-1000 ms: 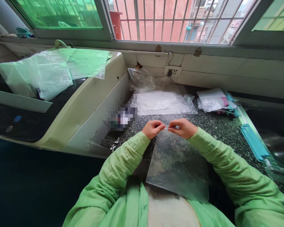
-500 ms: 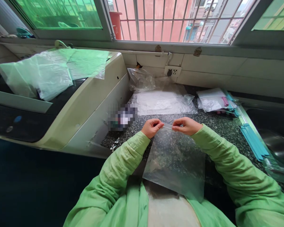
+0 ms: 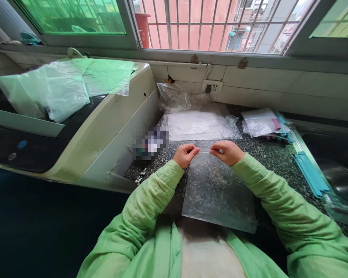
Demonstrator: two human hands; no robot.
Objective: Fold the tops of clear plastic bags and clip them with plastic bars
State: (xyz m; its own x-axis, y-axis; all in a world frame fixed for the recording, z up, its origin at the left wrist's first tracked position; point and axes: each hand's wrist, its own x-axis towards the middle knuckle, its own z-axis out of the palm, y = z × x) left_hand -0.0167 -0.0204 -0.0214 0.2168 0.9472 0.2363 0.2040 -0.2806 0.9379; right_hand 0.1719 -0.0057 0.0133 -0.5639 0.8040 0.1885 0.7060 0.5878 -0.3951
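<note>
A clear plastic bag (image 3: 219, 193) hangs from both hands, its body spread over the front edge of the speckled counter. My left hand (image 3: 186, 155) pinches the bag's top edge between thumb and fingers. A short way to the right, my right hand (image 3: 227, 151) pinches the same edge. A pale strip of that edge shows between the hands. Just beyond them lies a stack of clear plastic bags (image 3: 197, 125), flat on the counter.
At the right back sits a pile of small plastic packets (image 3: 261, 119). Teal strips (image 3: 311, 173) lie beside the dark sink (image 3: 340, 162). A washing machine (image 3: 110, 131) with plastic sheets (image 3: 66, 85) on top stands left. A blurred-out item (image 3: 150, 143) rests against it.
My right hand has shifted slightly left and up, closer to my left hand. The bag's lower end has swung up and to the right.
</note>
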